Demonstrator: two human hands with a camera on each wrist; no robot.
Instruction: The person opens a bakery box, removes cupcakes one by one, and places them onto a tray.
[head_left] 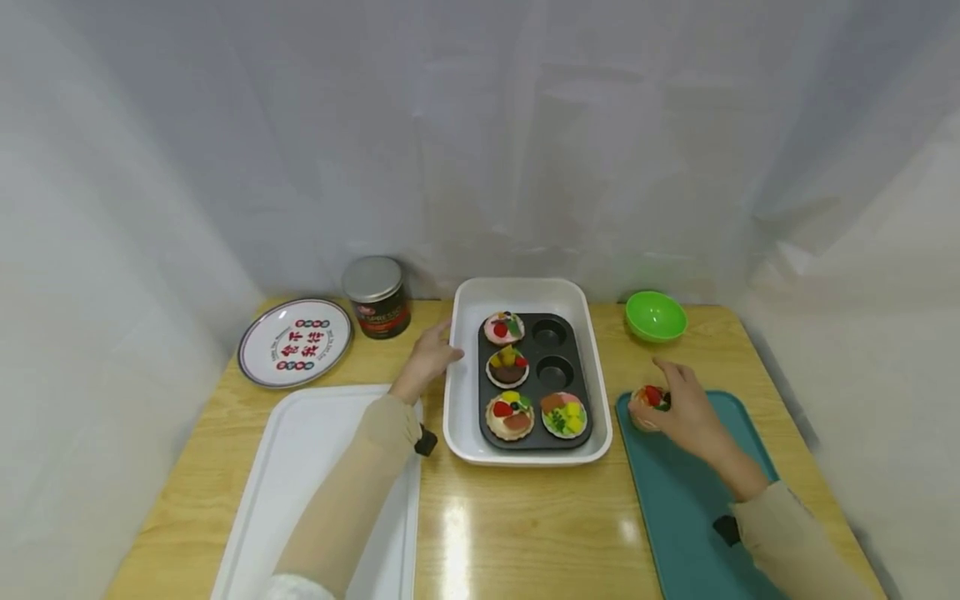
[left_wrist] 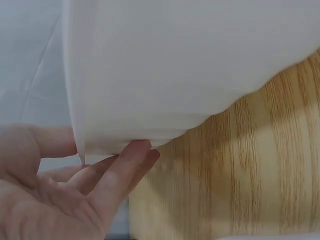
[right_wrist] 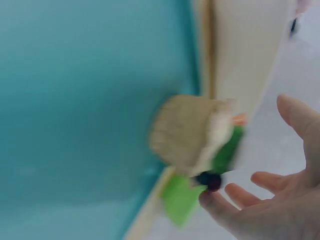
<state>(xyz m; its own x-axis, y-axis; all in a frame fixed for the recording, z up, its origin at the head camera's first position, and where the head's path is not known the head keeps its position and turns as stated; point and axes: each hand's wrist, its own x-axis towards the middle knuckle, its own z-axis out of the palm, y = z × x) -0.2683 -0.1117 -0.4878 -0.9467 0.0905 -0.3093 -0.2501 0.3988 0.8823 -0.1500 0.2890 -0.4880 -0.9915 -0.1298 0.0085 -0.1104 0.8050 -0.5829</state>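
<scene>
My left hand (head_left: pixel 433 354) rests against the left wall of a white baking dish (head_left: pixel 525 287); its fingers (left_wrist: pixel 125 165) lie straight along the dish (left_wrist: pixel 175 75) wall. In the dish sits a dark muffin pan (head_left: pixel 534 375) with several decorated tarts (head_left: pixel 510 415) and two empty cups. My right hand (head_left: pixel 675 404) hovers over the far left corner of a teal tray (head_left: pixel 675 500), fingers spread. A fruit-topped tart (head_left: pixel 649 400) sits at its fingertips. In the right wrist view the tart (right_wrist: pixel 190 132) is blurred, and one of the fingers (right_wrist: pixel 240 195) is close to its topping.
A green bowl (head_left: pixel 656 316) stands behind the teal tray. A lidded tin (head_left: pixel 377 297) and a printed round plate (head_left: pixel 296 342) are at the back left. A white tray (head_left: pixel 315 467) lies at the front left. White curtains close in the wooden table (head_left: pixel 517 517).
</scene>
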